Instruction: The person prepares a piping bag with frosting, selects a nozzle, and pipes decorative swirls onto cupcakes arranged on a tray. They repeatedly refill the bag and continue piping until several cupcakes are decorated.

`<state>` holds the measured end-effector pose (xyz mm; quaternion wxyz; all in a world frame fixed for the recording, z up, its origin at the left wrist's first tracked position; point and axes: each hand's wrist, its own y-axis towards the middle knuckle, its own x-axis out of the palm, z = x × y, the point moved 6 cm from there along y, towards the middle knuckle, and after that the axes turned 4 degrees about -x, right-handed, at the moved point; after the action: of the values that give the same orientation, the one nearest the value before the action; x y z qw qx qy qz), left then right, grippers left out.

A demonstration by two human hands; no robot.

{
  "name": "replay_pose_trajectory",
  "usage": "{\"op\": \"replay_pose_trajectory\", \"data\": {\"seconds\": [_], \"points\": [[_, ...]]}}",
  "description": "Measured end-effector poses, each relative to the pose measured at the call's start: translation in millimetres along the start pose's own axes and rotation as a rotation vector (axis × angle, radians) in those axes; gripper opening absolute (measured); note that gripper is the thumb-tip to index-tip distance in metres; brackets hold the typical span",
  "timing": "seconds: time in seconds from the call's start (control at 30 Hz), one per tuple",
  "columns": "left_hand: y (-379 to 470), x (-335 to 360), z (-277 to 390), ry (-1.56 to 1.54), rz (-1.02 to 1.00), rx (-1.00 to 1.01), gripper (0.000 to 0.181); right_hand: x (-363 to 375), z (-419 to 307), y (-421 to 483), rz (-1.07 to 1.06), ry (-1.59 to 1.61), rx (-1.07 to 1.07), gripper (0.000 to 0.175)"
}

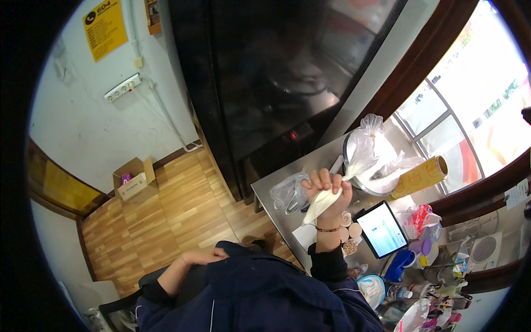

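My right hand [330,195] is raised over the metal table and grips a clear piping bag [319,206] filled with pale cream. The bag's tip points down and left, and its loose twisted plastic end trails above the fingers. Below my right wrist lie a cream-coloured rosette [345,218], round pale pieces [354,229] and a textured tan piece [349,247]. My left hand [205,255] rests on my lap by the dark clothing, away from the table. Its fingers are partly hidden.
Behind the bag are a round white turntable [388,178], another piping bag [398,164] and a yellow film roll [421,176]. A lit tablet [381,229] stands right of my wrist. A cream bowl [372,290] and bottle [399,292] crowd the near right; a black cabinet [265,83] rises ahead.
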<state>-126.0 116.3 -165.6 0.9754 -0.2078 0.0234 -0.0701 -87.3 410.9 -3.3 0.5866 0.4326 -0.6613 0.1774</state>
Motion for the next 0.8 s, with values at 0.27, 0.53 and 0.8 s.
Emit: {"op": "replay_pose_trajectory", "data": {"seconds": [0.27, 0.53, 0.8], "points": [[72, -14, 142, -0.498, 0.067, 0.235, 0.026, 20, 72, -4, -0.074, 0.003, 0.304, 0.031], [80, -11, 153, -0.462, 0.082, 0.176, 0.022, 26, 70, -1, -0.116, 0.005, 0.31, 0.03], [89, -7, 164, -0.73, -0.004, 0.405, 0.022, 32, 72, 0, -0.188, 0.055, 0.351, 0.03]]}}
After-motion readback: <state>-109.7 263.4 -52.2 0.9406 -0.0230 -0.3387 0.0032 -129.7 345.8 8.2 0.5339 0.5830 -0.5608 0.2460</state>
